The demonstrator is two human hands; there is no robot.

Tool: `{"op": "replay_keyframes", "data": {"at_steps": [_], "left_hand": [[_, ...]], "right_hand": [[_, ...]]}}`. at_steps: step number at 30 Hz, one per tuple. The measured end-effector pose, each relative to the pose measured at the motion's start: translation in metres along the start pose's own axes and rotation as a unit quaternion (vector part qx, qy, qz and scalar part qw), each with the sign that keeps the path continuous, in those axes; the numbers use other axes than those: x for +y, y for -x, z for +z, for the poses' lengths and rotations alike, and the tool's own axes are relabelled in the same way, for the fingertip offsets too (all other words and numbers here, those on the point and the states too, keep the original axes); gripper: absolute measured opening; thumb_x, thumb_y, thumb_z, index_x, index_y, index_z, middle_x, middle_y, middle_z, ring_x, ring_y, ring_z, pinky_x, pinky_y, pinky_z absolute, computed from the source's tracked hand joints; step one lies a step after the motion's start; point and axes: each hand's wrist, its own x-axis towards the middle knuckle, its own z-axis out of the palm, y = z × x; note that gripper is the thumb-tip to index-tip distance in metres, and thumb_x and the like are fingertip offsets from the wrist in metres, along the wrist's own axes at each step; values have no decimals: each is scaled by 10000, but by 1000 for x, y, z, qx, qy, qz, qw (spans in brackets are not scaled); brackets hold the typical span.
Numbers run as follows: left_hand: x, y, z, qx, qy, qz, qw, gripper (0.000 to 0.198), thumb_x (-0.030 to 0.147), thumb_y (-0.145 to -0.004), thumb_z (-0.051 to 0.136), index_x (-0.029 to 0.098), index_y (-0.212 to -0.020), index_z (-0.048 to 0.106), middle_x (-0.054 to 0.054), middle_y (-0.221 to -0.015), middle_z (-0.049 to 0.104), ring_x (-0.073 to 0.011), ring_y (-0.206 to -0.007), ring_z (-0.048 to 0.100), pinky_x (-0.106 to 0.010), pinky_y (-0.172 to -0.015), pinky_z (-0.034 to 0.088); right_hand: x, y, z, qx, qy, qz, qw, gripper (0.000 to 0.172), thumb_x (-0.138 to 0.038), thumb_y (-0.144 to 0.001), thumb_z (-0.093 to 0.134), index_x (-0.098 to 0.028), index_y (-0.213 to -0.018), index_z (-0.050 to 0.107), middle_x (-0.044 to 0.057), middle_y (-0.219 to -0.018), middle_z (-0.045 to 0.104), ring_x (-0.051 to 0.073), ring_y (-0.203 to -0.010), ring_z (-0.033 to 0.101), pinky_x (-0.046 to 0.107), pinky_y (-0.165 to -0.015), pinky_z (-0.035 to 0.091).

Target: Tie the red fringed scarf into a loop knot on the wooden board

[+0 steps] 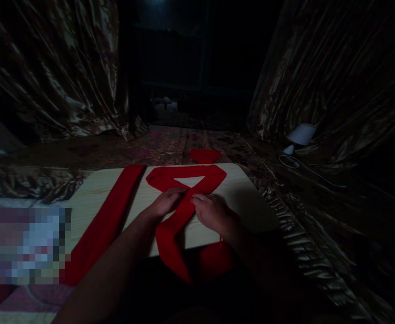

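Note:
A long red cloth strip, like a scarf [184, 215], lies on a light wood-grain table [248, 198]. It forms a loop at the far side, its two lengths crossing near my fingers, and one end hangs over the near edge. My left hand [166, 202] holds the left edge at the crossing, fingers closed together. On the opposite edge, my right hand [211, 211] pinches the cloth with bent fingers. Another red strip [113, 211] runs slantwise along the table's left side. Dim light hides the fingertips partly.
Beyond the table's far edge lies a piece of red cloth [204, 155]. A small white lamp [301, 134] with its cord sits on the patterned cover at right. Heavy curtains [92, 72] hang on both sides of a dark window. A pixelated patch covers something at left.

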Motion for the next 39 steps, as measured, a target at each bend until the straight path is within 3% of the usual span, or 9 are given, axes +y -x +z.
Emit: {"op": "replay_keyframes", "data": {"at_steps": [4, 10, 14, 17, 24, 29, 33, 36, 39], "left_hand": [[6, -1, -1, -3, 1, -16, 1000, 471, 432, -908, 435, 179, -1171, 733, -98, -1335, 661, -257, -1322, 539, -447, -1177, 346], [7, 2, 4, 8, -17, -39, 999, 550, 509, -862, 548, 144, -1243, 702, -135, -1344, 649, -279, -1320, 540, -451, -1171, 360], [5, 5, 5, 6, -37, -4, 999, 605, 473, -827, 636, 149, -1337, 643, -137, -1387, 617, -273, -1324, 536, -432, -1175, 357], [5, 6, 4, -5, -49, 19, 999, 565, 443, -826, 655, 184, -1328, 657, -122, -1402, 608, -275, -1365, 494, -439, -1188, 336], [3, 8, 7, 4, -65, 18, 998, 495, 407, -851, 622, 201, -1297, 681, -114, -1411, 601, -264, -1370, 491, -443, -1178, 353], [2, 12, 9, 34, -62, 21, 997, 479, 401, -880, 576, 176, -1290, 680, -111, -1338, 656, -261, -1341, 517, -422, -1152, 388], [14, 14, 9, 68, -111, 29, 991, 441, 397, -886, 551, 180, -1239, 702, -114, -1231, 706, -260, -1187, 616, -397, -1074, 448], [32, 18, 9, 97, -210, -41, 972, 425, 453, -898, 513, 181, -1150, 720, -144, -1090, 737, -292, -1043, 659, -420, -971, 486], [51, 28, 12, 67, -289, -164, 941, 478, 569, -896, 461, 184, -1014, 720, -172, -950, 733, -316, -895, 689, -405, -805, 513]], "right_hand": [[0, 7, 5, -48, 18, -7, 999, 242, -163, -924, 496, -186, -1085, 676, 96, -1127, 698, 224, -1038, 623, 347, -949, 430], [4, 15, 4, -5, -13, 25, 1000, 387, -139, -906, 526, -217, -1281, 579, 93, -1326, 601, 205, -1176, 566, 316, -1011, 412], [10, 19, 3, 4, 1, 103, 995, 291, -284, -892, 624, -183, -1163, 594, 113, -1196, 630, 243, -1080, 583, 333, -913, 450], [16, 21, 6, -7, 23, 138, 990, 310, -375, -879, 654, -146, -1084, 610, 137, -1082, 649, 267, -1030, 578, 356, -898, 438], [19, 21, 13, -13, -10, 32, 999, 153, -300, -921, 605, -174, -974, 675, 82, -1044, 670, 226, -1056, 559, 344, -972, 379], [16, 18, 17, -16, -10, 20, 1000, 140, -275, -938, 585, -173, -945, 681, 71, -1009, 674, 209, -1033, 555, 340, -969, 374], [17, 16, 19, -11, 7, 19, 1000, 131, -243, -948, 560, -176, -938, 672, 67, -991, 670, 206, -1009, 555, 326, -928, 392], [16, 16, 19, -17, 19, 27, 999, 157, -219, -963, 524, -178, -929, 672, 76, -979, 667, 207, -990, 556, 324, -907, 400], [14, 17, 17, -16, 23, 26, 999, 172, -249, -970, 517, -193, -952, 678, 74, -988, 659, 215, -990, 549, 339, -910, 399]]}}
